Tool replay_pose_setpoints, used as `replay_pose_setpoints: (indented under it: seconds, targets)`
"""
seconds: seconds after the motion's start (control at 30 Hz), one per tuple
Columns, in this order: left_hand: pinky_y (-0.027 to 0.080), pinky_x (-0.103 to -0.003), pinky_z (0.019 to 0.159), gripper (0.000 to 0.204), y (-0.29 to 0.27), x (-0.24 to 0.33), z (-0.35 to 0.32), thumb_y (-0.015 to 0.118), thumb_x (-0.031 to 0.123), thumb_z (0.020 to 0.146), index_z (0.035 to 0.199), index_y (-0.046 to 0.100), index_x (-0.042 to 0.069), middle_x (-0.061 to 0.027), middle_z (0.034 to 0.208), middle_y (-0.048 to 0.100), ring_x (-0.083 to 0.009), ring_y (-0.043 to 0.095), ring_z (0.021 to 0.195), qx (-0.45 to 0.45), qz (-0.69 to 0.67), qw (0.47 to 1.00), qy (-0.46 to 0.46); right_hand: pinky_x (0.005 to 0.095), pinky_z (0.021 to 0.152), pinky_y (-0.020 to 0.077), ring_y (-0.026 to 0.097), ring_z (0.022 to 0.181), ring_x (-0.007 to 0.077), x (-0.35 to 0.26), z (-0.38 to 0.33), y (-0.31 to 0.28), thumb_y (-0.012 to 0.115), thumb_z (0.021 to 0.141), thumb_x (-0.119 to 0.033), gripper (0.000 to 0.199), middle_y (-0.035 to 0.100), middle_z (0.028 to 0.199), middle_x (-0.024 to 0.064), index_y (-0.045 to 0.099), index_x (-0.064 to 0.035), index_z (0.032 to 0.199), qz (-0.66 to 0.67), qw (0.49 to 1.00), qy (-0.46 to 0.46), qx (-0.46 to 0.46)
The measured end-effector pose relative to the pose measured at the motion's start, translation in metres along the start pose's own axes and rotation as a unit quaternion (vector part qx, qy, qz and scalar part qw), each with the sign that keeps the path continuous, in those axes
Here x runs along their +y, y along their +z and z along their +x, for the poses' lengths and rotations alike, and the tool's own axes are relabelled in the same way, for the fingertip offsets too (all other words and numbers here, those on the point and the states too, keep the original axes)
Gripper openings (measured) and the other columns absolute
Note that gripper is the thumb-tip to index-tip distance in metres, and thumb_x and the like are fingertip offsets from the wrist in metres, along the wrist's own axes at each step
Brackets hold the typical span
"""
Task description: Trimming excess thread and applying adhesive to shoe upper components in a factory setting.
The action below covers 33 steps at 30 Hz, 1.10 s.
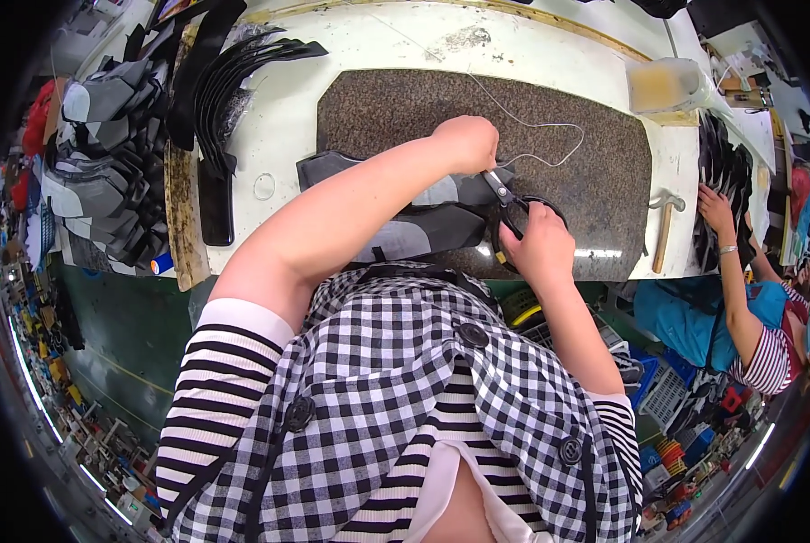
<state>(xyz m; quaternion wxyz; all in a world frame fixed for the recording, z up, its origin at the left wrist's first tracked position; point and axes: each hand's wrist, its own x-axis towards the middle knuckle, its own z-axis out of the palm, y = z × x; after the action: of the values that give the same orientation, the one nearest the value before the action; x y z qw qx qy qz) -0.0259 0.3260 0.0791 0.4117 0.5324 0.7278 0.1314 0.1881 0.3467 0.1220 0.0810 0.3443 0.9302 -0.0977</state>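
Observation:
My right hand [544, 242] grips a pair of scissors [501, 192] with black handles, their metal blades pointing away from me. Just beyond the blade tips, my left hand [469, 143] is closed; what its fingers pinch is hidden. Under my left forearm lies a black and grey cut piece [455, 189], partly covered by the arm. Nearer to me rests a second such piece [427, 233] at the mat's front edge. A thin white thread [575, 145] loops over the speckled brown mat [604, 195] and runs toward my left hand.
Stacked grey and black pieces [106, 154] fill the left, beside a wooden strip [184, 172] and curved black pieces [219, 90]. A hammer [666, 226] and a clear container [666, 86] are on the right. A co-worker's hand [716, 214] touches black pieces [723, 167].

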Motion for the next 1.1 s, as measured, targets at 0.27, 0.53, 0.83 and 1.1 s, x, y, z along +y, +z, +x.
replay_pose_setpoints:
  seconds: [0.27, 0.53, 0.83, 1.1]
  targets:
    - [0.049, -0.039, 0.076, 0.022, -0.01, -0.006, -0.002, 0.069, 0.024, 0.082, 0.092, 0.069, 0.004, -0.015, 0.085, 0.068, -0.0298, 0.065, 0.084, 0.031, -0.081, 0.996, -0.009, 0.0407, 0.072, 0.0535, 0.065, 0.085, 0.0318, 0.0, 0.001, 0.008, 0.07, 0.078, -0.04, 0.048, 0.063, 0.089, 0.0152, 0.055, 0.0001, 0.099, 0.001, 1.0, 0.011, -0.025]
    - [0.049, -0.038, 0.076, 0.024, -0.004, -0.01, 0.0, 0.069, 0.025, 0.083, 0.092, 0.068, 0.003, -0.0157, 0.085, 0.068, -0.0283, 0.065, 0.083, 0.045, -0.103, 0.994, -0.007, 0.0462, 0.074, 0.0501, 0.064, 0.084, 0.0371, 0.007, 0.007, 0.008, 0.068, 0.08, -0.04, 0.042, 0.066, 0.089, 0.0199, 0.058, -0.0008, 0.092, 0.128, 0.98, 0.07, -0.137]
    - [0.05, -0.032, 0.066, 0.017, -0.003, -0.004, -0.055, 0.064, 0.019, 0.084, 0.086, 0.065, 0.002, -0.0073, 0.075, 0.067, -0.0159, 0.063, 0.071, 0.045, -0.18, 0.983, -0.009, 0.0356, 0.07, 0.0506, 0.065, 0.078, 0.0324, 0.013, -0.015, -0.013, 0.072, 0.076, -0.008, 0.025, 0.066, 0.087, 0.0146, 0.056, -0.0033, 0.094, 0.33, 0.94, 0.09, 0.0]
    - [0.042, -0.023, 0.059, 0.013, 0.032, 0.009, -0.109, 0.067, 0.019, 0.085, 0.083, 0.062, 0.008, 0.0006, 0.073, 0.062, -0.0077, 0.053, 0.065, -0.046, -0.452, 0.889, -0.054, 0.0343, 0.072, 0.0507, 0.064, 0.082, 0.0296, -0.02, 0.016, -0.025, 0.063, 0.068, 0.009, 0.029, 0.066, 0.09, 0.0125, 0.055, -0.0022, 0.093, 0.386, 0.914, -0.115, -0.054]
